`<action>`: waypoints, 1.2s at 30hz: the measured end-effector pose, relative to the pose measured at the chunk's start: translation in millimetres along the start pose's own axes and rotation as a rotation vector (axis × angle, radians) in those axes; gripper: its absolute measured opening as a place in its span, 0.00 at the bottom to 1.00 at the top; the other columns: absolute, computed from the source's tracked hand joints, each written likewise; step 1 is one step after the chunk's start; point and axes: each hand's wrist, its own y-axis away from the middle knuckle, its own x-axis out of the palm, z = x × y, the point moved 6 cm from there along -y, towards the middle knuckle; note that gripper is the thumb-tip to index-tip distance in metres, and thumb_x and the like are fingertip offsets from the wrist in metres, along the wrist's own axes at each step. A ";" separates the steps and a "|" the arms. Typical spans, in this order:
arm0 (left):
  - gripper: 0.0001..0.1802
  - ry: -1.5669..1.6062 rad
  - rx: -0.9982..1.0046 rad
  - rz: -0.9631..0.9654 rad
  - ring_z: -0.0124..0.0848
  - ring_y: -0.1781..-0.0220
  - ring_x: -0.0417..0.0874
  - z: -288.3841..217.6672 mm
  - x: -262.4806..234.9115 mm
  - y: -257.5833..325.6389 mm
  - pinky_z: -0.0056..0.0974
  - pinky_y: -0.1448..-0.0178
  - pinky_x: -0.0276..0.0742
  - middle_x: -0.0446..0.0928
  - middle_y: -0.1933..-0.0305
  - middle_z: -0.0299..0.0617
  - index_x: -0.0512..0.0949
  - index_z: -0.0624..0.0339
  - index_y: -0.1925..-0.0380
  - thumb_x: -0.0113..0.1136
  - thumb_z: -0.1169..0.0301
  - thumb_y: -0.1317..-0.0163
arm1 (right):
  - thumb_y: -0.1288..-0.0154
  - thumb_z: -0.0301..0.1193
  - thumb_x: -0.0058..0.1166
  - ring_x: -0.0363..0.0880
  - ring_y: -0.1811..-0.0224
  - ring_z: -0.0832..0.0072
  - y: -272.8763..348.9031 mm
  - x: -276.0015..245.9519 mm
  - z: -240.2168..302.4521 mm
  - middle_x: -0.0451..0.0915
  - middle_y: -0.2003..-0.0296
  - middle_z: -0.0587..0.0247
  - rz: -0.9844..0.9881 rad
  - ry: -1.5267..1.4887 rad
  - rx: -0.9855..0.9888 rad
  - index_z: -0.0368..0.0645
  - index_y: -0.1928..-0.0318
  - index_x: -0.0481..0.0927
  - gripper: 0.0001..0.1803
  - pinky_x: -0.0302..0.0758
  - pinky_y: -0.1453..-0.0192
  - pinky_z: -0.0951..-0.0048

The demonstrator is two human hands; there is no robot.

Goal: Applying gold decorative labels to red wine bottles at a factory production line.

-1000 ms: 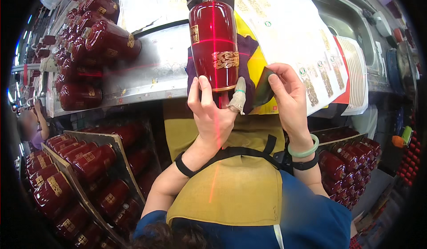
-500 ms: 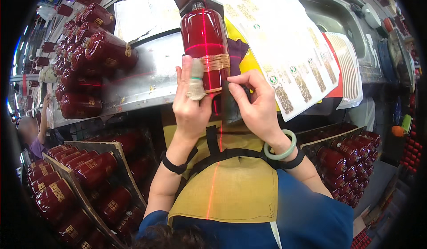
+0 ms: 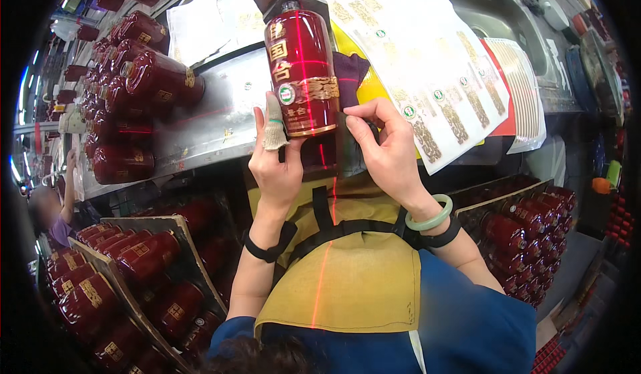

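Note:
A glossy dark red bottle (image 3: 304,50) lies in a dark cradle (image 3: 323,5), its neck pointing away from me. Gold lettering, a round green-and-white mark and a gold patterned band face up, crossed by red laser lines. Against the bottle's lower left side rests my left hand (image 3: 276,173), fingers stretched and thumb near the base. A pale cloth cover (image 3: 274,133) sleeves one of its fingers. Beside the bottle's lower right edge, my right hand (image 3: 390,150) has thumb and forefinger pinched together; whatever is between the tips is too small to make out.
White decal sheets (image 3: 434,60) with gold patterns spread to the right, near a metal sink (image 3: 497,33). Many red bottles (image 3: 160,80) crowd the bench's left. Racks of bottles (image 3: 143,250) stand low at left and right (image 3: 527,227). Another person (image 3: 57,214) is far left.
The bottle has turned about its length, bringing the gold lettering and round mark into view on its upper left. My left hand has shifted slightly left and down; my right stays pinched.

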 end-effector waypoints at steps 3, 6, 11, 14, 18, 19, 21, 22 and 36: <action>0.35 -0.137 0.263 -0.104 0.53 0.24 0.72 -35.8 0.4 -7.9 0.54 0.22 0.67 0.73 0.26 0.52 0.77 0.61 0.32 0.71 0.81 0.42 | 0.30 0.22 0.62 0.82 0.59 0.71 1.9 -0.1 -4.4 0.83 0.62 0.57 0.002 -0.033 0.016 0.34 0.56 0.83 0.06 0.78 0.51 0.71; 0.31 -0.252 0.465 0.003 0.49 0.25 0.74 -56.0 14.2 -19.2 0.55 0.22 0.68 0.78 0.31 0.51 0.82 0.62 0.37 0.67 0.85 0.45 | 0.30 0.23 0.62 0.82 0.59 0.72 0.8 0.7 -5.0 0.83 0.62 0.57 0.000 -0.044 -0.001 0.34 0.56 0.83 0.06 0.78 0.51 0.71; 0.32 0.026 0.127 -0.106 0.52 0.26 0.75 -16.4 -2.6 -5.9 0.55 0.23 0.70 0.76 0.29 0.56 0.79 0.68 0.36 0.69 0.85 0.44 | 0.30 0.23 0.61 0.83 0.58 0.72 1.0 1.7 -3.0 0.83 0.61 0.56 -0.004 -0.066 0.059 0.33 0.56 0.83 0.06 0.79 0.50 0.71; 0.38 -0.158 0.298 -0.064 0.51 0.24 0.72 -36.3 2.8 -8.8 0.54 0.21 0.65 0.72 0.26 0.58 0.75 0.67 0.32 0.69 0.87 0.46 | 0.29 0.24 0.61 0.83 0.59 0.71 -0.1 0.4 -4.9 0.83 0.62 0.55 0.010 -0.048 0.048 0.33 0.56 0.83 0.06 0.79 0.51 0.70; 0.37 -0.237 0.435 -0.022 0.50 0.25 0.75 -48.3 9.3 -14.3 0.56 0.19 0.63 0.75 0.29 0.57 0.77 0.64 0.33 0.69 0.86 0.47 | 0.29 0.24 0.61 0.84 0.59 0.70 -0.4 1.2 -0.7 0.84 0.62 0.55 -0.004 -0.065 0.002 0.33 0.56 0.83 0.06 0.79 0.52 0.70; 0.36 -0.248 0.433 -0.027 0.50 0.25 0.75 -43.1 8.7 -15.0 0.56 0.19 0.62 0.76 0.29 0.56 0.77 0.64 0.33 0.69 0.86 0.45 | 0.30 0.24 0.61 0.84 0.60 0.70 -0.6 0.6 -0.5 0.84 0.63 0.55 0.001 -0.063 0.032 0.33 0.56 0.83 0.06 0.79 0.52 0.69; 0.31 -0.117 0.288 -0.105 0.50 0.27 0.77 -27.7 0.3 -8.9 0.59 0.20 0.62 0.77 0.31 0.57 0.77 0.68 0.34 0.69 0.81 0.41 | 0.30 0.24 0.61 0.84 0.60 0.69 -0.8 -0.9 -3.0 0.85 0.63 0.54 0.003 -0.065 0.063 0.32 0.57 0.83 0.06 0.79 0.52 0.69; 0.31 -0.065 0.196 -0.073 0.52 0.27 0.76 -18.2 -0.3 -4.0 0.58 0.19 0.62 0.78 0.32 0.58 0.76 0.70 0.34 0.69 0.81 0.40 | 0.31 0.24 0.61 0.85 0.60 0.69 -2.5 -4.4 -6.0 0.85 0.63 0.54 -0.014 -0.003 0.063 0.32 0.57 0.83 0.07 0.79 0.53 0.69; 0.30 -0.015 0.022 0.012 0.61 0.23 0.68 -1.6 -4.7 0.9 0.48 0.29 0.73 0.74 0.31 0.67 0.73 0.71 0.33 0.67 0.79 0.35 | 0.30 0.26 0.63 0.83 0.64 0.72 -8.8 -16.1 -11.3 0.84 0.66 0.58 -0.062 0.164 0.042 0.35 0.56 0.84 0.07 0.78 0.58 0.70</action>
